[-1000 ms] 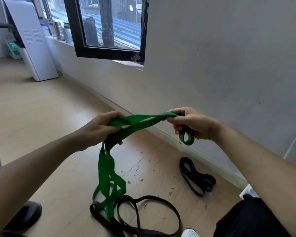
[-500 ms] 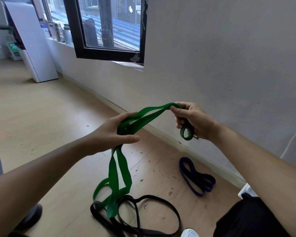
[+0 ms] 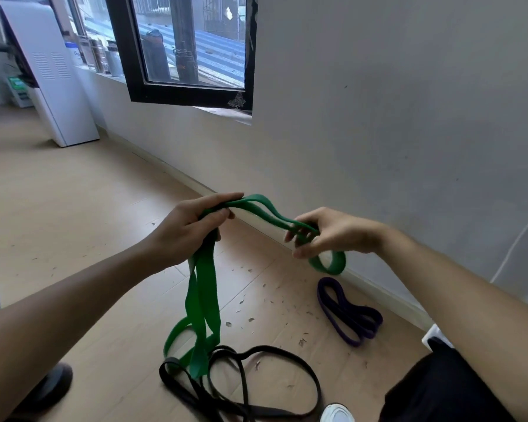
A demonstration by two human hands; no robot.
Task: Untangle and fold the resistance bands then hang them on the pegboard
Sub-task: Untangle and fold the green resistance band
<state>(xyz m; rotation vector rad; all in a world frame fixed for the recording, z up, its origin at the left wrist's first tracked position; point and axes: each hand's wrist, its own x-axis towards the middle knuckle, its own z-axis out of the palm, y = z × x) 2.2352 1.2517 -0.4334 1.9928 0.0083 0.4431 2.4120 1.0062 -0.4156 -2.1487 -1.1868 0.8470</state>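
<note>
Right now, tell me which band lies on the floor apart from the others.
The purple band, alone near the wall. The left hand and right hand hold the green band, whose lower end hangs over the black band.

Three looped rubber resistance bands: one wide green band (image 3: pixel 203 287), one thin black band (image 3: pixel 265 348) nearest, one purple band (image 3: pixel 365 325) at right. Two hands: left hand (image 3: pixel 186 229), right hand (image 3: pixel 333 233). One black-framed window (image 3: pixel 192 97)

No readable text or labels, faint blue print on windowsill container (image 3: pixel 73 53), too blurred to read
</note>
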